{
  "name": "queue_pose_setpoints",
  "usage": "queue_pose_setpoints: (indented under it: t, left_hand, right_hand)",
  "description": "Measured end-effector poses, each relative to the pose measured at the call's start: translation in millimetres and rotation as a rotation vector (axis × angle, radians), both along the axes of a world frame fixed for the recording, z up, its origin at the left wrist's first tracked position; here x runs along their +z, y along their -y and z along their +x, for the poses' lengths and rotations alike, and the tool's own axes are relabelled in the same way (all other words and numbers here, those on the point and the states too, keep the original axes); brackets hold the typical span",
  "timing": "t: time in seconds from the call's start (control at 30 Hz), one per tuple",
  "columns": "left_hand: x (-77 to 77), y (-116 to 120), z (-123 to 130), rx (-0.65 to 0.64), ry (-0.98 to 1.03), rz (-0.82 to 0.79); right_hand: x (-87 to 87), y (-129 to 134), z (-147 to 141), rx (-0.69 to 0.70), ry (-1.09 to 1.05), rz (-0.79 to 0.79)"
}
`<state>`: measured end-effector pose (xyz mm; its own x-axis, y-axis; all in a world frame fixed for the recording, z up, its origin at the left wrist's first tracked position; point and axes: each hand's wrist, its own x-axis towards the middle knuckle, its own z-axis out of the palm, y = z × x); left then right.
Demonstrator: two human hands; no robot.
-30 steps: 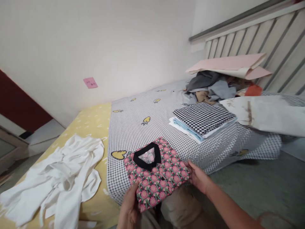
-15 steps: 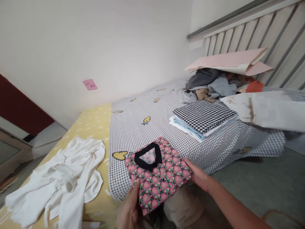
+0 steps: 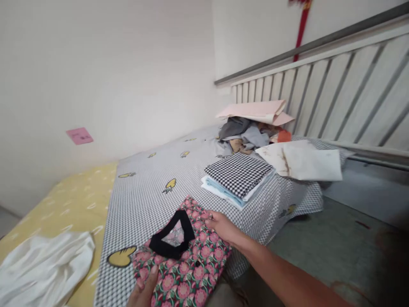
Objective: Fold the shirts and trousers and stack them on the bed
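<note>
A folded pink floral shirt (image 3: 194, 266) with a black collar lies at the near edge of the bed, its collar side facing up. My left hand (image 3: 145, 290) grips its lower left side, thumb on top and the other fingers hidden beneath. On the shirt's right side, my right hand (image 3: 220, 226) is closed on the cloth near the upper edge. Just beyond it rests a stack of folded clothes (image 3: 239, 175), black-and-white checked on top with light blue and white layers below.
A crumpled white garment (image 3: 47, 266) lies on the yellow sheet (image 3: 86, 200) at left. Behind the stack are a heap of clothes (image 3: 243, 134), a pink sheet of board (image 3: 255, 109) and a stained white sheet (image 3: 306, 162). A slatted headboard (image 3: 335, 98) stands at right.
The view has swung to the right, so the bed and the white garment sit further left. My right hand has shifted up along the shirt's right side; my left hand still holds it.
</note>
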<state>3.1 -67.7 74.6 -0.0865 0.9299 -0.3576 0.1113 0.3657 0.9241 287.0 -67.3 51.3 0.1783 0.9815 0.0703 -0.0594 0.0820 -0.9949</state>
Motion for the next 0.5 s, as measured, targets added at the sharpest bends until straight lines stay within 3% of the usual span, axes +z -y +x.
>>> queue_pose_setpoints:
  t: [0.17, 0.3, 0.4, 0.5]
  left_hand:
    - [79.4, -19, 77, -0.104, 0.215, 0.02]
    - [135.5, -46, 163, -0.18, 0.312, 0.151]
    - [159.6, -68, 230, -0.258, 0.337, 0.176]
    - [154.8, -78, 276, -0.524, 0.29, 0.029]
  right_hand:
    - [73.4, -20, 73, -0.133, 0.277, 0.172]
    - [136.7, -42, 150, -0.334, 0.688, 0.102]
    - [176.0, -59, 210, -0.509, 0.871, -0.018]
    - [195.0, -67, 262, -0.657, 0.992, -0.176]
